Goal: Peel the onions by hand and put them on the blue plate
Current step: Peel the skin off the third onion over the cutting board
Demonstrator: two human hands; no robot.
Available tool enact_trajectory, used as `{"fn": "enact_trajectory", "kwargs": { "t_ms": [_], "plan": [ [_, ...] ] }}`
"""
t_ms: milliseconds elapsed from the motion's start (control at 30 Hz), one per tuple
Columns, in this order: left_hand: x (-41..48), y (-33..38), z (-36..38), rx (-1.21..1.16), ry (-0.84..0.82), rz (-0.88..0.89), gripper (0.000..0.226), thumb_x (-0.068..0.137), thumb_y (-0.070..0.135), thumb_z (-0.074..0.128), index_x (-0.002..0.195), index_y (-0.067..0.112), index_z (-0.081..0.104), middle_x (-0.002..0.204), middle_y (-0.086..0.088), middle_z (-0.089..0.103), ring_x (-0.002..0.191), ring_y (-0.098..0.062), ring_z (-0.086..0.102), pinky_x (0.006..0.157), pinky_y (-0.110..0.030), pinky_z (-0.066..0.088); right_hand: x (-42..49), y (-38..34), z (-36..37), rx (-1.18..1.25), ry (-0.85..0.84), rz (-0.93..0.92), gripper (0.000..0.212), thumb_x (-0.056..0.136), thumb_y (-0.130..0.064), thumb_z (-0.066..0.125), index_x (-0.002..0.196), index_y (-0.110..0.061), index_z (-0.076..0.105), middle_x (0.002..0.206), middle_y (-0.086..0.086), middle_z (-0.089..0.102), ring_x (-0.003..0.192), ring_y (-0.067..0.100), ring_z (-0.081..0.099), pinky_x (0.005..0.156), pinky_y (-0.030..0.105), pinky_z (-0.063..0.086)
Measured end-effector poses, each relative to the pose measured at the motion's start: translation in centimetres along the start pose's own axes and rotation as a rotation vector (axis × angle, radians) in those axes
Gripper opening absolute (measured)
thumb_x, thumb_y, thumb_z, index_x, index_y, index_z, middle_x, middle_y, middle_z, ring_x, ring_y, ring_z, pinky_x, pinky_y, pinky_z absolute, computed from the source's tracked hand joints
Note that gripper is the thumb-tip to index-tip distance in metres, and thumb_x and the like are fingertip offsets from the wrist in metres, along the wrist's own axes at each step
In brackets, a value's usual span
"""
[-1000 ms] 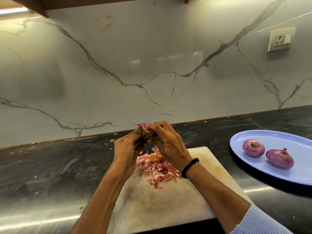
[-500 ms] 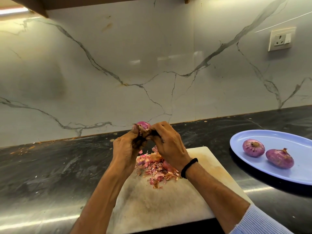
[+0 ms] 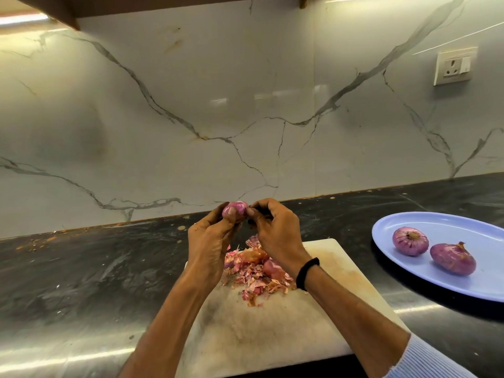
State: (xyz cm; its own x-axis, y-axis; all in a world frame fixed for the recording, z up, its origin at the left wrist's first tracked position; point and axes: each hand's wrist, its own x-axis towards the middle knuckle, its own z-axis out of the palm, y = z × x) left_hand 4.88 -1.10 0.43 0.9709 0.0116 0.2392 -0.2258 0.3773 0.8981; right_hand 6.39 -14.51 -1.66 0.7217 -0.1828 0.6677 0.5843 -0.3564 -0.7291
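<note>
A small purple onion (image 3: pixel 236 208) is held up above the cutting board (image 3: pixel 272 328) by my left hand (image 3: pixel 210 241), whose thumb and fingers curl round it. My right hand (image 3: pixel 275 230) sits right beside it, fingertips pinching at the onion's right side. A heap of pink and brown onion skins (image 3: pixel 256 271) lies on the board under both hands. On the blue plate (image 3: pixel 469 282) at the right rest two peeled onions, one nearer the back (image 3: pixel 410 240) and one nearer the front (image 3: pixel 453 259).
The board lies on a dark stone counter (image 3: pixel 90 274) that runs left and right. A marble wall (image 3: pixel 191 118) stands close behind, with a socket (image 3: pixel 454 66) at the upper right. Another reddish piece (image 3: pixel 274 268) lies among the skins.
Both hands have risen slightly with the onion. More of its smooth purple surface shows between the fingers than a second ago.
</note>
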Motion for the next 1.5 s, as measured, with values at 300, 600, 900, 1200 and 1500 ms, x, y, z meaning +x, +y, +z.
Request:
{"fn": "enact_trajectory", "kwargs": {
  "t_ms": [300,600,900,1200,1500],
  "plan": [
    [0.2,-0.1,-0.1,-0.026,-0.011,-0.028,0.054,0.071,0.013,0.071,0.123,-0.001,0.066,0.109,-0.014,0.074,0.106,-0.029,0.071,0.086,-0.03,0.06,-0.3,-0.3,0.1,0.006,-0.109,0.079,0.012,0.099,-0.003,0.054,0.096,-0.013,0.06,0.094,0.001,0.064,0.089,0.016,0.062,0.076,0.025,0.059],
    [0.6,0.4,-0.6,-0.105,-0.059,-0.047,0.049,0.076,0.014,0.065,0.122,-0.003,0.065,0.115,-0.017,0.072,0.105,-0.026,0.07,0.093,-0.038,0.057,0.4,-0.8,0.0,0.508,-0.047,0.451,0.02,0.106,-0.009,0.04,0.098,-0.009,0.058,0.098,0.013,0.059,0.092,0.025,0.058,0.095,0.048,0.055],
    [0.7,0.5,-0.6,-0.084,0.051,0.005,0.058,0.069,0.02,0.074,0.122,0.001,0.067,0.111,-0.014,0.074,0.109,-0.029,0.069,0.101,-0.041,0.052,0.1,-0.9,-0.3,0.147,-0.047,0.005,0.026,0.089,-0.02,0.073,0.113,-0.018,0.065,0.111,-0.002,0.067,0.105,0.009,0.065,0.092,0.026,0.055],
    [0.0,0.3,0.0,-0.085,-0.046,-0.022,0.053,0.069,0.019,0.073,0.118,0.001,0.068,0.107,-0.015,0.075,0.105,-0.027,0.072,0.096,-0.035,0.057,-0.3,-0.2,-0.1,-0.051,0.098,-0.214,0.01,0.093,-0.006,0.067,0.102,-0.008,0.07,0.098,0.0,0.067,0.092,0.01,0.063,0.081,0.022,0.057],
    [0.5,0.2,-1.0,0.184,-0.137,0.067,0.036,0.068,0.022,0.074,0.103,0.018,0.074,0.101,0.001,0.078,0.102,-0.019,0.072,0.092,-0.032,0.058,-0.3,-0.4,-0.2,-0.166,0.018,-0.185,0.012,0.096,0.002,0.054,0.102,-0.005,0.062,0.094,0.001,0.062,0.087,0.014,0.058,0.074,0.02,0.054]
  ]
}}
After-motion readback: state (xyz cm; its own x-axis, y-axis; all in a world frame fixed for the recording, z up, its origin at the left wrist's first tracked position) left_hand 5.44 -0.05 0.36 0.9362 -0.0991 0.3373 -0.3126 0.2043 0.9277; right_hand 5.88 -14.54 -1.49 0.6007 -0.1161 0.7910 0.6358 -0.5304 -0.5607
